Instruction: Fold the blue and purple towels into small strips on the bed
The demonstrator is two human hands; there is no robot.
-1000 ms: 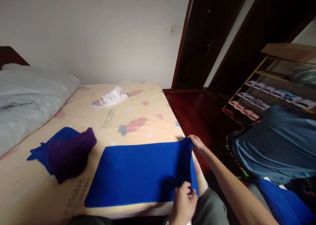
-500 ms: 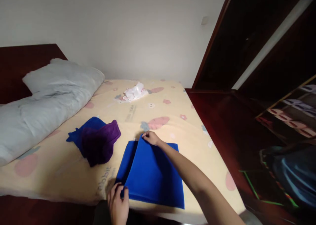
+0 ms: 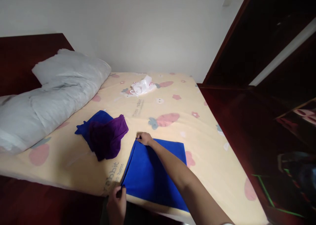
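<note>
A blue cloth, folded into a rough square, lies at the near edge of the bed. My right hand pinches its far left corner. At the near left corner my left hand grips the same cloth, fingers closed on the edge. Between the two hands the cloth's left edge runs fairly straight, its layers close together. My right forearm crosses over the cloth and hides part of it. To the left, a crumpled purple cloth rests partly on top of another blue cloth.
The bed has a cream sheet with carrot and flower prints. A white plastic bag sits toward the wall. A grey quilt is bunched at the left by a dark headboard. Pink shoes are at the far right.
My right hand has moved left, laying the cloth's upper layer over to the left edge. My left hand has closed on the near left corner. The view has shifted right.
</note>
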